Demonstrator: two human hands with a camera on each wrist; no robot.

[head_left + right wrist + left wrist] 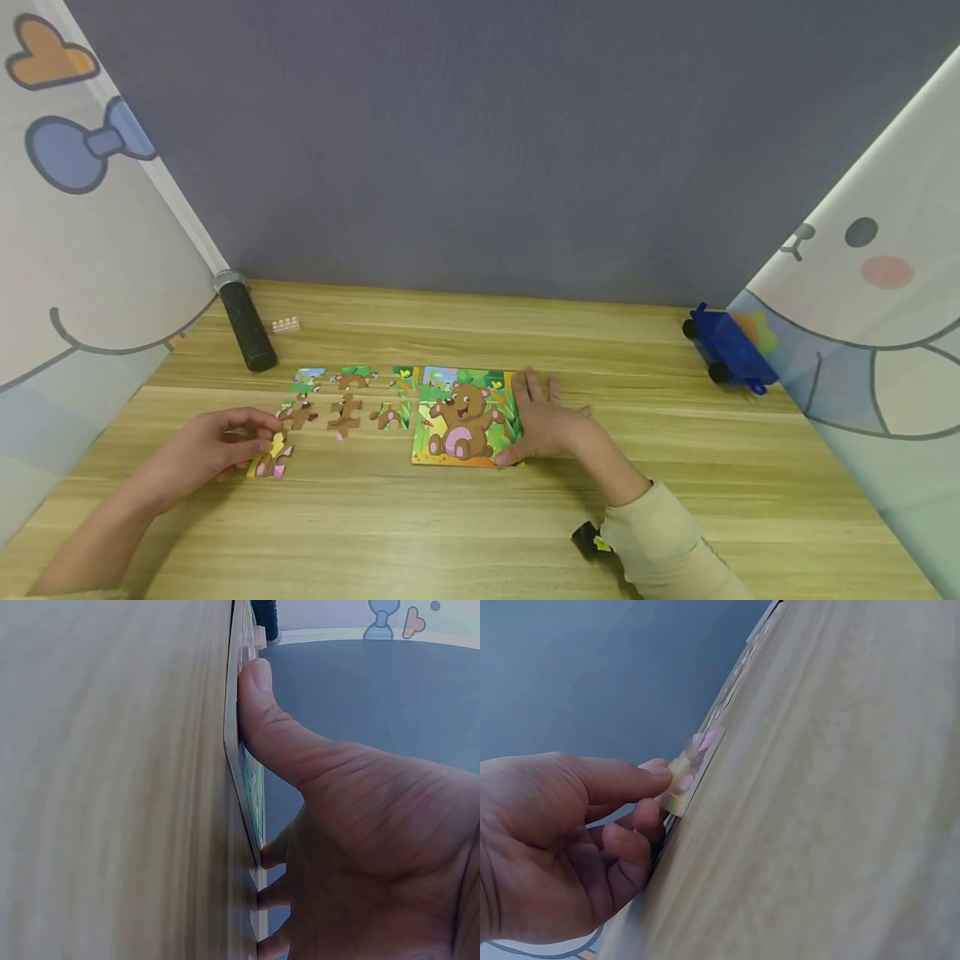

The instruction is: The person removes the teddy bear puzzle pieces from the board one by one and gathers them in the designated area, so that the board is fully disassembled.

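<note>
My left hand (217, 450) pinches a jigsaw piece (274, 460) with yellow, green and pink on it, close over the wood table. In the left wrist view, thumb and finger hold that piece (694, 776) by one edge. Several loose pieces with bear parts, such as one brown piece (345, 415), lie spread in two rows to the right of this hand. Beside them is a square bear picture board (467, 421). Fingers spread, my right hand (551, 423) rests along its right edge; the thumb (259, 697) lies on the board in the right wrist view.
A black microphone-like stick (246, 321) and a small pale toy brick (286, 325) lie at the back left. At the back right sits a blue toy cart (729, 346) with black wheels. A small black object (586, 541) is by the right sleeve. A grey panel (480, 150) borders the table's far edge.
</note>
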